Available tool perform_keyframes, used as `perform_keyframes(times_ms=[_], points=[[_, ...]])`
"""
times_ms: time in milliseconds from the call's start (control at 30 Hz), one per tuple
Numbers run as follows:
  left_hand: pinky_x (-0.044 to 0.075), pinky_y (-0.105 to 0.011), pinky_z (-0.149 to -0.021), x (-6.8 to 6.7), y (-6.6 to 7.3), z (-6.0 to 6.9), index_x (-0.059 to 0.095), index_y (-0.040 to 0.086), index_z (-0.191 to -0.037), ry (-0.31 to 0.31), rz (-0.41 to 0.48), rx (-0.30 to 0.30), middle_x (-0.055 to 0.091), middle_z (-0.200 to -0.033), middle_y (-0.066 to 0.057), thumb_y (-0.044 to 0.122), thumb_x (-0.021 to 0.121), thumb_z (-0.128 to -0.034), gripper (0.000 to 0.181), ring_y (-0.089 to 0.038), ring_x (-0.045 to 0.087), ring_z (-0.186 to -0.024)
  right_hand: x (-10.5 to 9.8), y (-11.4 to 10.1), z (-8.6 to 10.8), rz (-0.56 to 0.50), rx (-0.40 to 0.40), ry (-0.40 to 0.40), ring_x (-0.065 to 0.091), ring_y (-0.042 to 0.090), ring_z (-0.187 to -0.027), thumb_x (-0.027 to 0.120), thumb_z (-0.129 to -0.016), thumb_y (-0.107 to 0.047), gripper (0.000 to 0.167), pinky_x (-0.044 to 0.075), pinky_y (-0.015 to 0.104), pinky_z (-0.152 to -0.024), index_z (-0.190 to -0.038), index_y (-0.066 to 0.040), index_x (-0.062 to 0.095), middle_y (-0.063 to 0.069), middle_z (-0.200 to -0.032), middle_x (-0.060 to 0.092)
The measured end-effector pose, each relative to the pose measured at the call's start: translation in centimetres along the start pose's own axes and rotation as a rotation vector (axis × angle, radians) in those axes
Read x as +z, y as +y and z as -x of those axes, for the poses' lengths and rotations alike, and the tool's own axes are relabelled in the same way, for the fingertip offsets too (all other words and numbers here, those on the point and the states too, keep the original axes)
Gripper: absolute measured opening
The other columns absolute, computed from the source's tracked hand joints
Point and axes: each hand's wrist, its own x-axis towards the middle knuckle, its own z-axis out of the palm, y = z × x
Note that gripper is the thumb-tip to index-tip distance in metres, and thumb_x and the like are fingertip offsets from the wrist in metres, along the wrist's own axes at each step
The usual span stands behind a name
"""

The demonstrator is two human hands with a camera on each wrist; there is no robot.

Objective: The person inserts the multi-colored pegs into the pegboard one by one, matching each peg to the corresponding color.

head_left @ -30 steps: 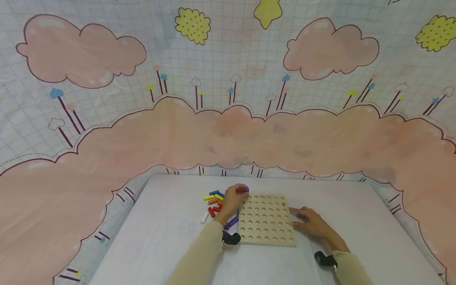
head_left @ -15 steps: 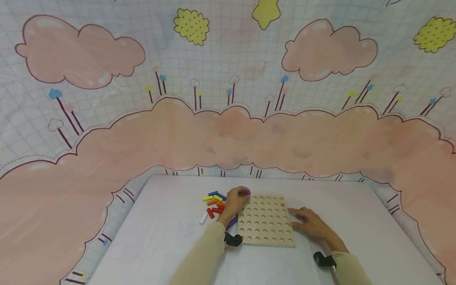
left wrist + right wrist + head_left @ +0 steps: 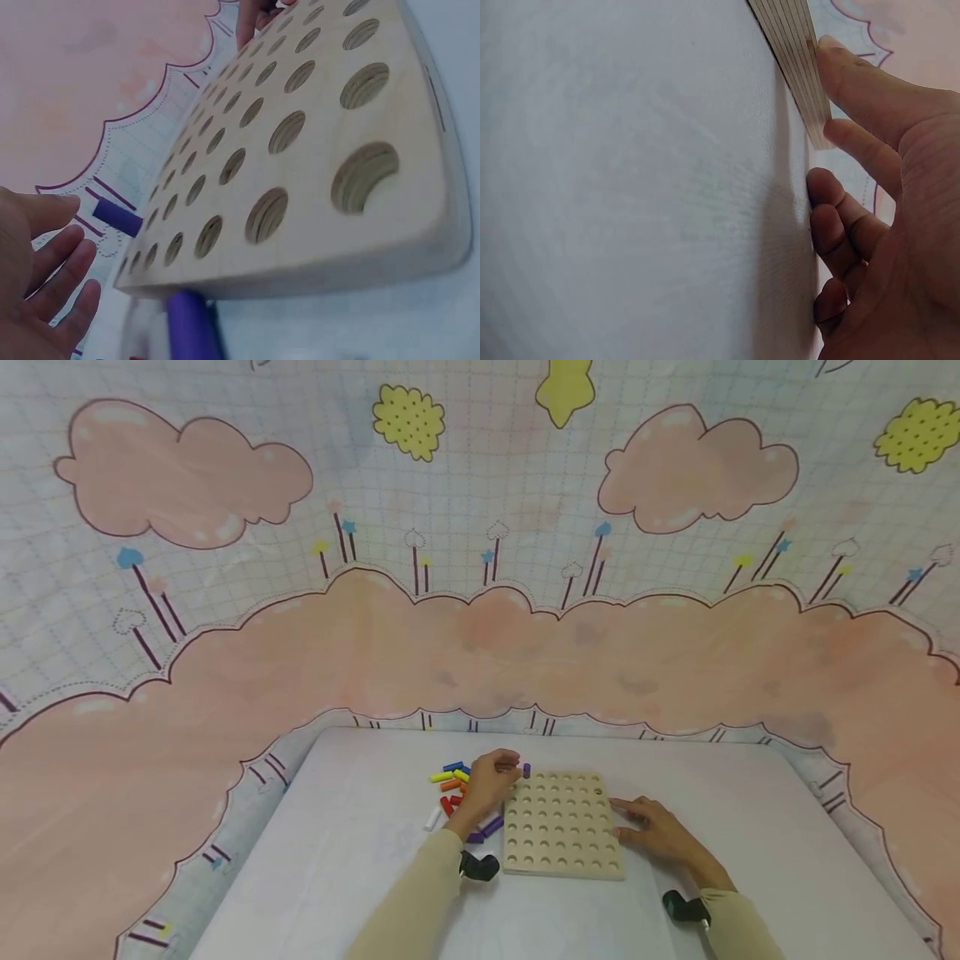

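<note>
While the right hand (image 3: 660, 833) bears on the edge of the wooden board (image 3: 564, 824), the left hand (image 3: 491, 785) sits at the board's far-left corner, next to an upright purple peg (image 3: 527, 771). In the left wrist view, the fingers of the left hand are spread apart from one another; the extended fingertip nearest the purple peg is just beside it, with a narrow gap between them. On the right hand, the thumb and forefinger are parted, and both tips touch the board's right side edge; the remaining fingers are bent beneath the palm, close to the bench (image 3: 562, 914).

The board lies flat on the bench between the two hands. It is pale, with rounded corners, a layered side edge and round holes set in straight rows. The purple peg stands in the far row, near the left corner; its upper part projects above the board's face. To the left of the board, near the left forearm, lie blue, yellow, orange, red, white and purple loose pegs (image 3: 441, 777). Some are partly hidden behind the left hand and wrist.
</note>
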Motion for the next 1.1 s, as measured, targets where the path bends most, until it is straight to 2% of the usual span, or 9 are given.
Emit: perform_keyframes(times_ms=[133, 267, 367, 500, 600, 767, 967, 1033, 1100], points=[[0.057, -0.032, -0.085, -1.1, 0.2, 0.5, 0.067, -0.003, -0.113, 0.014, -0.017, 0.071, 0.072, -0.107, -0.014, 0.007, 0.068, -0.0891, 0.026, -0.024, 0.069, -0.098, -0.1, 0.0, 0.1, 0.013, -0.004, -0.003, 0.05, 0.018, -0.102, 0.071, -0.086, -0.045, 0.061, 0.045, 0.044, -0.091, -0.137, -0.016, 0.058, 0.001, -0.108, 0.059], [0.056, -0.037, -0.088, -1.9, 0.5, 1.2, 0.067, -0.002, -0.113, 0.015, -0.009, 0.077, 0.072, -0.107, -0.014, 0.008, 0.069, -0.0892, 0.026, -0.028, 0.069, -0.1, -0.3, 0.1, 0.4, 0.008, 0.009, -0.011, 0.052, 0.021, -0.104, 0.071, -0.085, -0.045, 0.061, 0.045, 0.049, -0.094, -0.137, -0.016, 0.058, 0.002, -0.11, 0.059], [0.056, -0.041, -0.088, -2.6, 0.7, 1.7, 0.068, -0.001, -0.112, 0.023, -0.047, 0.105, 0.072, -0.107, -0.013, 0.01, 0.07, -0.0894, 0.025, -0.027, 0.069, -0.099, -0.2, 0.3, 0.5, 0.005, 0.011, -0.011, 0.053, 0.023, -0.107, 0.071, -0.085, -0.045, 0.061, 0.044, 0.053, -0.097, -0.137, -0.017, 0.058, 0.003, -0.112, 0.059], [0.055, -0.044, -0.088, -3.6, 0.9, 2.4, 0.068, 0.001, -0.113, 0.025, -0.084, 0.109, 0.072, -0.108, -0.011, 0.014, 0.07, -0.09, 0.027, -0.023, 0.068, -0.099, -0.1, 0.7, 0.3, 0.004, -0.003, -0.014, 0.053, 0.023, -0.108, 0.071, -0.085, -0.045, 0.06, 0.044, 0.054, -0.098, -0.138, -0.017, 0.058, 0.004, -0.113, 0.06], [0.056, -0.037, -0.085, -4.3, 1.2, 3.2, 0.068, 0.003, -0.114, 0.035, -0.098, 0.085, 0.072, -0.107, -0.01, 0.016, 0.07, -0.0899, 0.027, -0.02, 0.067, -0.097, -0.1, 0.7, 0.2, -0.001, -0.009, -0.018, 0.053, 0.022, -0.107, 0.071, -0.085, -0.045, 0.061, 0.044, 0.052, -0.097, -0.138, -0.017, 0.058, 0.003, -0.113, 0.06], [0.054, -0.023, -0.077, -5.4, 1.4, 4.6, 0.068, 0.004, -0.112, 0.051, -0.135, 0.089, 0.072, -0.101, -0.009, 0.015, 0.07, -0.0891, 0.025, -0.018, 0.066, -0.09, 0.1, 0.6, 0.3, -0.01, 0.012, -0.015, 0.053, 0.024, -0.108, 0.072, -0.085, -0.044, 0.06, 0.043, 0.056, -0.099, -0.137, -0.018, 0.058, 0.004, -0.113, 0.06], [0.054, -0.023, -0.075, -6.6, 1.1, 6.7, 0.07, 0.003, -0.105, 0.07, -0.175, 0.142, 0.072, -0.094, -0.005, 0.012, 0.073, -0.0863, 0.021, -0.018, 0.067, -0.088, 0.1, 0.5, 0.6, -0.024, -0.005, -0.021, 0.053, 0.024, -0.109, 0.071, -0.085, -0.044, 0.06, 0.044, 0.055, -0.098, -0.137, -0.017, 0.058, 0.004, -0.113, 0.06], [0.053, -0.022, -0.073, -6.9, 1.0, 7.4, 0.07, 0.004, -0.104, 0.068, -0.185, 0.14, 0.072, -0.094, -0.005, 0.012, 0.073, -0.0866, 0.02, -0.018, 0.067, -0.088, 0.1, 0.5, 0.6, -0.03, -0.013, -0.021, 0.053, 0.024, -0.107, 0.071, -0.086, -0.044, 0.059, 0.044, 0.054, -0.097, -0.137, -0.017, 0.058, 0.004, -0.113, 0.06], [0.052, -0.021, -0.073, -7.2, 0.9, 8.1, 0.07, 0.005, -0.105, 0.057, -0.19, 0.108, 0.072, -0.096, -0.003, 0.014, 0.072, -0.0878, 0.02, -0.017, 0.066, -0.088, 0.0, 0.4, 0.5, -0.033, -0.019, -0.014, 0.052, 0.023, -0.106, 0.071, -0.086, -0.043, 0.058, 0.044, 0.053, -0.096, -0.137, -0.017, 0.058, 0.003, -0.112, 0.059]])
